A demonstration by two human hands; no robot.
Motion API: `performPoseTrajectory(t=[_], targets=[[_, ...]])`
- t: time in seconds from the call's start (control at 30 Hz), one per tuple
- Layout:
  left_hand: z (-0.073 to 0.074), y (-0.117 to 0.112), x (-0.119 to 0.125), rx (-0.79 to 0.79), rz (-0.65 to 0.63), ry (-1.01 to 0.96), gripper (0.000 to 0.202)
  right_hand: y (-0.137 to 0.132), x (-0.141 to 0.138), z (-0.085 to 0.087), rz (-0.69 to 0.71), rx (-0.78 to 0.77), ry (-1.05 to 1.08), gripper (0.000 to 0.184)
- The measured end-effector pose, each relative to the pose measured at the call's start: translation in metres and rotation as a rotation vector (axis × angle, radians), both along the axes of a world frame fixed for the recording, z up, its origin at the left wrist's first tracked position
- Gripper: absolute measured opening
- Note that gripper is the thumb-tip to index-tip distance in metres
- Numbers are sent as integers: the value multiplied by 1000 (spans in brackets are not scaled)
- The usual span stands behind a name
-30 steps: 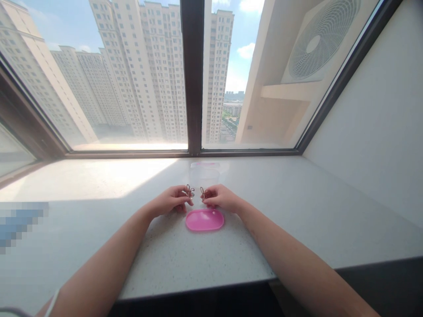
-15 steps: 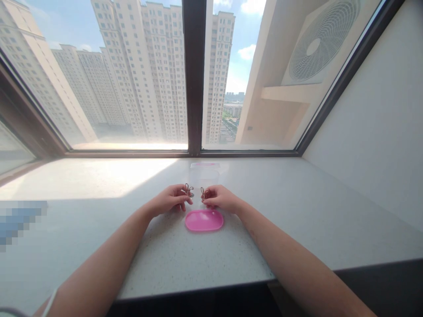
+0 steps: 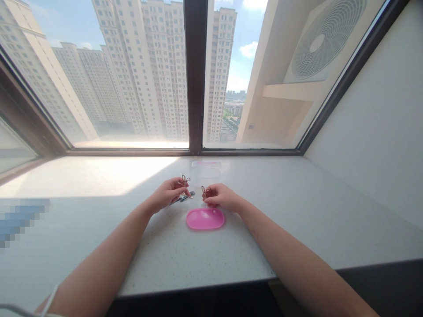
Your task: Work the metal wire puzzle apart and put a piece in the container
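My left hand [image 3: 170, 193] is raised a little above the white sill, its fingers closed on a thin brown looped bow [image 3: 185, 180]. Below its fingertips lie small dark clip-like pieces [image 3: 185, 197], partly covered by the hand. My right hand [image 3: 220, 196] pinches a similar brown bow [image 3: 204, 193] and stays close to the surface. In front of both hands sits a shallow pink oval tray or lid [image 3: 205, 219]. Behind them stands a clear plastic box [image 3: 206, 176], faint against the sill.
A clear strip with pink marks [image 3: 206, 164] shows at the back, near the brown window frame [image 3: 196, 79]. A blurred blue patch [image 3: 20, 218] is on the left. The sill's front edge [image 3: 198, 288] runs below my forearms. A white cable [image 3: 20, 310] crosses the lower left.
My left hand has lifted and shifted slightly left with its bow, uncovering small dark pieces beneath. My right hand has hardly moved and still holds its bow.
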State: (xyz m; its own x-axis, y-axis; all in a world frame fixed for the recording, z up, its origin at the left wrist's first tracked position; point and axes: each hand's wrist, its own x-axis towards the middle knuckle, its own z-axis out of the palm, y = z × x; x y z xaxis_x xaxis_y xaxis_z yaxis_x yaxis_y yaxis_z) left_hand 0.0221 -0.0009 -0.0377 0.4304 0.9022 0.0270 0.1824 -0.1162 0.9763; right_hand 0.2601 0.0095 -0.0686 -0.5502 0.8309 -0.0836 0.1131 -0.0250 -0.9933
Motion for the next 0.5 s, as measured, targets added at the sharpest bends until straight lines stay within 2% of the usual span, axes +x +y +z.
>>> performPoseTrajectory(t=[0.5], targets=[[-2,0,0,27,-7,48,30,1,0,-1,2,27,-1,26]])
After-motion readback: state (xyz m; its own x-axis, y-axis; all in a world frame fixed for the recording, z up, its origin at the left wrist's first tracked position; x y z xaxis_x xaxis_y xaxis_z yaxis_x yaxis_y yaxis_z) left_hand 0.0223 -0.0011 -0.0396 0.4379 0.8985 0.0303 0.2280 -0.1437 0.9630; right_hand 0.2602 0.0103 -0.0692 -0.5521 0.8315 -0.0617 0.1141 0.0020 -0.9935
